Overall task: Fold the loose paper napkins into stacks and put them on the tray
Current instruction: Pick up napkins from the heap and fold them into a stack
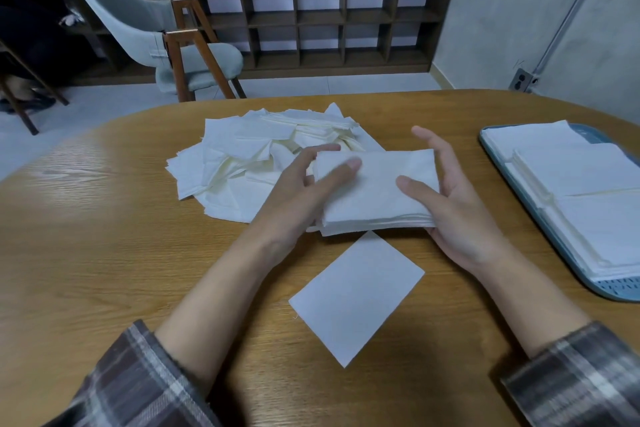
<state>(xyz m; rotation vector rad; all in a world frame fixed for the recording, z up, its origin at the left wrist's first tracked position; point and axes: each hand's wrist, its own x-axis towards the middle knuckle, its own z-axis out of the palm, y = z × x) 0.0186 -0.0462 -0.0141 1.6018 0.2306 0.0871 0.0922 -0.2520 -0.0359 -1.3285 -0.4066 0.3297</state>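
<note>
- The left hand (pixel 298 191) grasps the left end of a stack of folded white paper napkins (pixel 377 194). Its thumb lies flat on the top sheet and its forefinger reaches along the far left corner.
- The right hand (pixel 460 208) clasps the right end of the same stack. Its thumb presses on the top sheet, the palm cups the edge, and the fingers stretch nearly straight past the far right corner.
- The stack sits between the two hands above the middle of the table. Its long axis runs left to right and its top face tips a little toward the wearer. Whether its near edge rests on the wood or is lifted clear is hard to tell.
- A single white paper napkin (pixel 356 298) lies flat just in front of the stack, turned like a diamond. One corner points at the stack's near edge and the opposite corner points at the wearer.
- A heap of loose white paper napkins (pixel 242 156) lies behind the left hand, its sheets pointing every way.
- A blue-grey plastic tray (pixel 498 163) sits at the right edge, well apart from the hands, with flat white napkin stacks on it.
- Everything rests on an oval wooden table (pixel 104 236). Plaid sleeves (pixel 138 385) cover both forearms.
- Beyond the table are a grey upholstered chair with wooden legs (pixel 156 35), a dark wooden cubby shelf (pixel 329 17) and a grey wall (pixel 502 10) with a metal conduit (pixel 568 14).
</note>
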